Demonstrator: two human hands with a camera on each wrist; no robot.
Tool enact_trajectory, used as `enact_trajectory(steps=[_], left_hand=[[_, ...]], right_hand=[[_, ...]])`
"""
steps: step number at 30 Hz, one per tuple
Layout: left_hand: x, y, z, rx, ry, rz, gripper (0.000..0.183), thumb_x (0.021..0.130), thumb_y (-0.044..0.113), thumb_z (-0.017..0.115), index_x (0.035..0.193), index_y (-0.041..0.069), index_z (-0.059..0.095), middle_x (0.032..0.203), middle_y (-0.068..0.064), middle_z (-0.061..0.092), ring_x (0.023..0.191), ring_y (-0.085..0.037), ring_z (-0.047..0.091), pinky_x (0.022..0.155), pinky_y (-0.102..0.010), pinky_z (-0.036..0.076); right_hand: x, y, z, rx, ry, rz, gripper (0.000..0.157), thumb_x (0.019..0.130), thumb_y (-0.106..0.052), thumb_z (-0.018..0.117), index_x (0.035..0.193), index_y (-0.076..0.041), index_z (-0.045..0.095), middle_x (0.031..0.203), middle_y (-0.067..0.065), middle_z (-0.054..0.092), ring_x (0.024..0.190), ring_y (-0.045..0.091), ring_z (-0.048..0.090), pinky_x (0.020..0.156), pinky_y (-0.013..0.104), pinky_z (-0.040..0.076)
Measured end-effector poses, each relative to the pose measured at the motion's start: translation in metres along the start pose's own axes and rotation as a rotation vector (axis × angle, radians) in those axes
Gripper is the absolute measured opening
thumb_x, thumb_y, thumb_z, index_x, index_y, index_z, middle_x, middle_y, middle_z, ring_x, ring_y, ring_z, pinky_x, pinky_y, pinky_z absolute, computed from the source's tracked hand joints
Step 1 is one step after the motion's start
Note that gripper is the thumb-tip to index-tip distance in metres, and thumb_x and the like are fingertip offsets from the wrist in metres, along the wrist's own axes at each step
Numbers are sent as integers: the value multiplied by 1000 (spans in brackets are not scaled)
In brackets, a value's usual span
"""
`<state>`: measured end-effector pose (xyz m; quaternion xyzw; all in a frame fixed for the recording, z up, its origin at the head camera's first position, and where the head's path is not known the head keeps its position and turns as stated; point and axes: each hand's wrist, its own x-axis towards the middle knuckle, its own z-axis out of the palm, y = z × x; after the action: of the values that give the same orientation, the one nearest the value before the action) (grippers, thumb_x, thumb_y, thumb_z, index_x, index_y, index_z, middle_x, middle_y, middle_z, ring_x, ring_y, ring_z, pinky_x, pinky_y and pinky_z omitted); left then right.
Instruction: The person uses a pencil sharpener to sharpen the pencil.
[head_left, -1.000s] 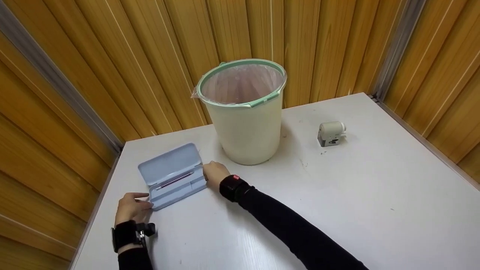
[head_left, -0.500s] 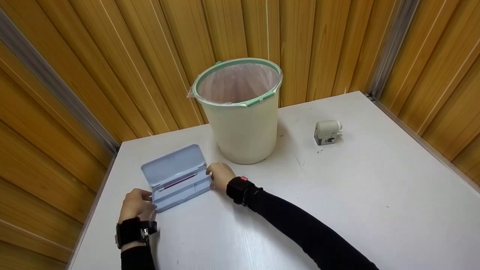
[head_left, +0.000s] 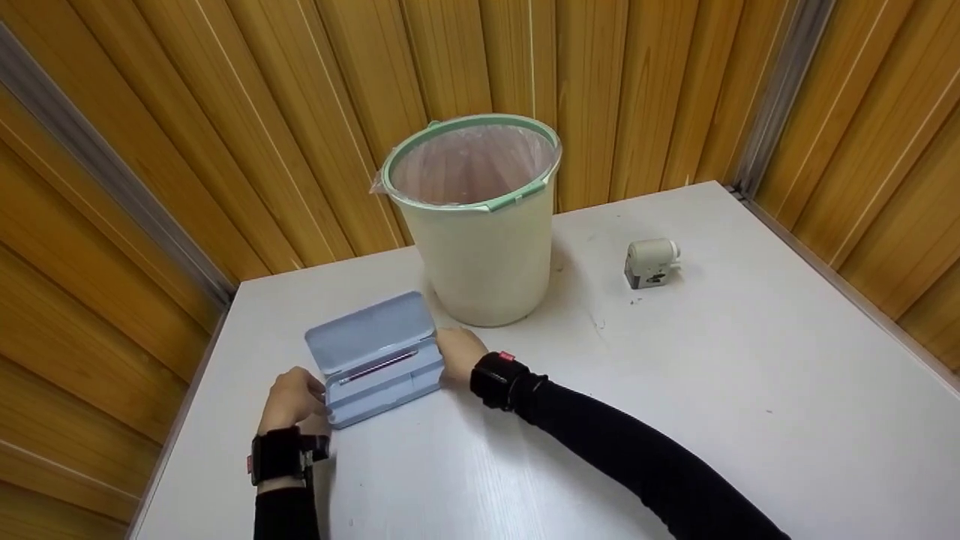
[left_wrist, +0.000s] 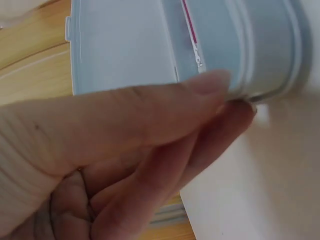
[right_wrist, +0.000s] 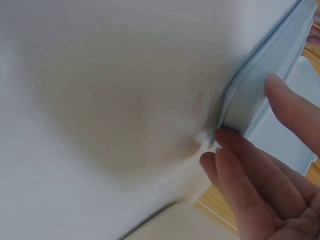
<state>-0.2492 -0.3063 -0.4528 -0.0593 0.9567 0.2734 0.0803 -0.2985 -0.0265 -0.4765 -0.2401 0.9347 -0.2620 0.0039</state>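
A light blue pencil case lies with its lid raised on the white table, in front of the bin. Inside, a dark red pencil rests along the back compartment; the front tray is divided by a small partition. My left hand pinches the case's left end; in the left wrist view its thumb is at the rim and fingers reach beneath. At the opposite end, my right hand holds the case between thumb and fingers, seen in the right wrist view with the thumb against the side wall.
A cream bin with a green rim and clear plastic liner stands just behind the right hand. Further right sits a small beige pencil sharpener with a side crank. Wood-patterned walls border the white table.
Both hands and the pencil case have shifted to the right together, coming nearer the front of the bin. The pencil stays in its compartment and the lid remains raised.
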Motion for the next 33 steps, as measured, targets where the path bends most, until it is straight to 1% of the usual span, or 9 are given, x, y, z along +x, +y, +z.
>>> enact_trajectory(steps=[2,6,9,13,17,21,25,28,33], left_hand=[[-1,7,4,32,9,23,36,64,-11,79,97,-15,68,88,-23,71,82,-33,67,77,-50,56],[-2,21,13,108,30,59,32,60,-13,81,90,-13,68,84,-22,70,78,-32,66,72,-47,57],[-3,32,20,125,44,89,30,59,-15,80,87,-13,69,80,-21,70,73,-30,64,67,-45,56],[-7,43,31,90,32,115,31,60,-16,78,89,-12,69,80,-18,71,74,-28,65,67,-43,56],[-11,52,42,58,25,140,27,67,-14,75,93,-11,69,83,-17,71,75,-25,65,69,-41,56],[-17,62,54,37,6,190,19,72,-1,77,88,-8,70,75,-11,67,67,-19,57,60,-33,50],[-26,75,68,-1,-34,235,32,64,8,88,88,-3,71,73,-5,65,65,-16,49,59,-29,43],[-32,85,77,2,-19,275,40,56,7,92,89,-2,71,75,-7,69,66,-15,52,61,-30,47],[-37,98,92,13,16,310,36,55,5,91,82,-1,69,71,-7,65,66,-15,48,59,-30,43]], right_hand=[[-7,1,-3,-29,12,-17,40,65,2,82,103,-5,71,99,10,75,94,28,70,87,38,55],[-21,1,-10,-110,15,-16,32,64,2,82,94,-1,71,92,12,75,88,29,70,82,39,56],[-32,6,-15,-137,22,-20,37,60,3,83,95,0,71,92,13,75,86,31,71,80,40,57],[-47,18,-23,-142,29,-5,38,58,2,86,93,0,70,88,14,74,81,31,70,75,42,57],[-61,32,-29,-132,23,16,35,58,-1,88,86,3,69,82,14,71,76,31,67,70,44,56],[-76,46,-36,-59,30,16,41,59,2,86,97,1,70,89,16,72,81,36,68,74,48,56],[-88,57,-44,-25,18,38,44,60,2,85,101,0,70,92,18,72,86,38,66,78,50,53],[-95,63,-50,-26,8,68,41,60,2,85,97,1,70,90,18,72,86,36,64,79,49,52],[-109,75,-61,-33,16,151,26,59,0,87,78,0,68,72,8,64,73,25,56,69,40,47]])
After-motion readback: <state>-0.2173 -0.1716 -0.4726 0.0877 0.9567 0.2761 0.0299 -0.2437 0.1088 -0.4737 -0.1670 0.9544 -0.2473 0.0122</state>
